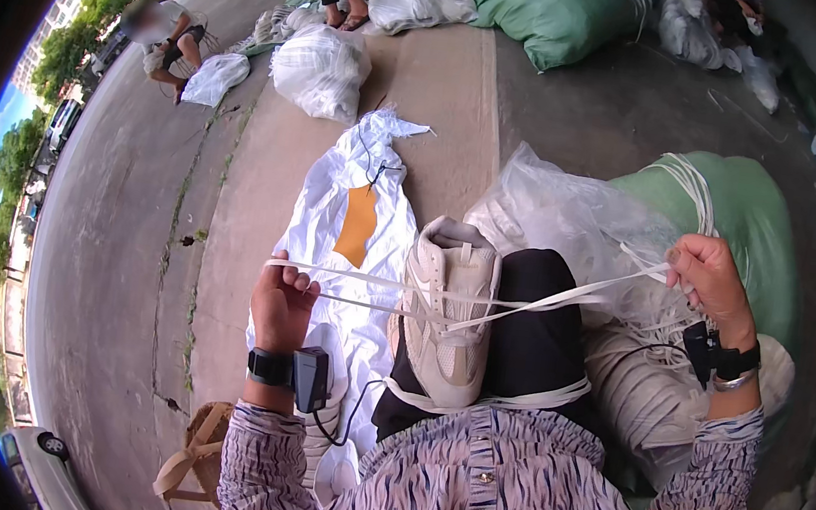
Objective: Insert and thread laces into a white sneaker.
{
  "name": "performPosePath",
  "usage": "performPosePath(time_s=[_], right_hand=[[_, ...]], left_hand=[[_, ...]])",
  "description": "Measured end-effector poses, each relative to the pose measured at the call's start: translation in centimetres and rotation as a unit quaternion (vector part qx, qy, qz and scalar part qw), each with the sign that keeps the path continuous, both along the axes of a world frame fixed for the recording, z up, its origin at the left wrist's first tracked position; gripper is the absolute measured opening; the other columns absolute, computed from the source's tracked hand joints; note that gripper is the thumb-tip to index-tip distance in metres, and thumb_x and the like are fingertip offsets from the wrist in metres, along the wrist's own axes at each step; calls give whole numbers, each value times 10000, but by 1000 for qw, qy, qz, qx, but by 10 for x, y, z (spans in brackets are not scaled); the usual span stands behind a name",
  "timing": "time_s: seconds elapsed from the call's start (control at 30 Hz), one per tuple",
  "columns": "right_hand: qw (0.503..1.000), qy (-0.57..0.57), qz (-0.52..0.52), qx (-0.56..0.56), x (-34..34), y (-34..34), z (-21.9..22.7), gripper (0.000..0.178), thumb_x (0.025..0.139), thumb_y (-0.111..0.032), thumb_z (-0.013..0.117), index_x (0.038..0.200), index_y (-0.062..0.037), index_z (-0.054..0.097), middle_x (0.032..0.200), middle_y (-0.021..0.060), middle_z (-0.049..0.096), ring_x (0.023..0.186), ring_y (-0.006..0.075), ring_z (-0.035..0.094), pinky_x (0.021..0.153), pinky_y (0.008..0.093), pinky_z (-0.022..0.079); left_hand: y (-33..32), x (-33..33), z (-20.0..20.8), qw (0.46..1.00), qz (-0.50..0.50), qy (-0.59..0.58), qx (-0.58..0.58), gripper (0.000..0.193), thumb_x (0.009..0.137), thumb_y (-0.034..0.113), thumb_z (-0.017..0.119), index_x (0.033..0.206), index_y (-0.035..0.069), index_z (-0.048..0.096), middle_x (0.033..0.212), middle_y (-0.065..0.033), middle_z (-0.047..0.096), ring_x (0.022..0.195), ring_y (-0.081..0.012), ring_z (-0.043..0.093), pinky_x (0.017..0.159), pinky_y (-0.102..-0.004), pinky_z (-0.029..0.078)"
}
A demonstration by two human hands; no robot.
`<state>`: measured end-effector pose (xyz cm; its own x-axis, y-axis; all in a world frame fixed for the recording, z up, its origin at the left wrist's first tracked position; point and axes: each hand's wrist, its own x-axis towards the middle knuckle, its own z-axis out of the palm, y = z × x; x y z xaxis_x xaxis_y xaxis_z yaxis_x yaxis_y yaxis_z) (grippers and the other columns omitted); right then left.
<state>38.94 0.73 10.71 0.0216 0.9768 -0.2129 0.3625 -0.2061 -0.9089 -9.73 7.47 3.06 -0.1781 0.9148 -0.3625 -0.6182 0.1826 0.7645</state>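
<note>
A beige and white sneaker (460, 326) rests on my lap, on black trousers, its heel pointing away from me and its toe toward me. A long white shoelace (549, 298) runs in taut strands across the shoe between my hands. On the left, my left hand (283, 309) is closed with the lace looped round its fingers. Farther right and a little higher, my right hand (715, 278) pinches the other end of the lace near a green sack. Another bundle of white laces (543, 396) lies across my thighs.
A white sheet with an orange patch (357, 227) lies left of the shoe. On my right are a clear plastic bag (544, 205), a green sack (749, 218) and stacked pale shoes (649, 388). A woven brown item (199, 453) sits lower left. Seated people and white bags (320, 69) are farther off.
</note>
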Motion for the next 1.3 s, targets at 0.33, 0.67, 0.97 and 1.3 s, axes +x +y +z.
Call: performPosePath(time_s=[0.33,0.67,0.97,1.3], right_hand=[[905,-339,-99,-238,160,-75,-155,135,715,-149,631,724,-16,645,678,120,638,558,188,573,502,300,432],[993,-31,104,-44,-42,20,-64,303,758,17,501,1041,5,607,788,95,654,592,96,580,541,234,470],[992,27,117,45,-147,20,-72,195,850,4,479,1021,28,568,832,123,645,690,166,656,617,275,516],[986,-50,159,11,-152,-3,-79,116,855,-78,545,878,7,621,628,105,626,533,147,627,503,257,492]], left_hand=[[-11,-392,-9,951,247,112,-151,206,952,278,408,798,148,448,567,51,355,430,-97,266,384,-251,219],[5,-168,-23,947,-24,273,-165,265,937,275,498,1116,85,542,640,53,473,430,-24,300,361,-188,216],[-28,87,-10,913,-300,230,151,388,929,149,516,1276,16,403,958,-62,625,858,-136,595,785,-251,482],[-66,70,-25,821,-464,324,79,301,949,273,508,797,24,579,665,31,479,643,-58,408,575,-214,364]])
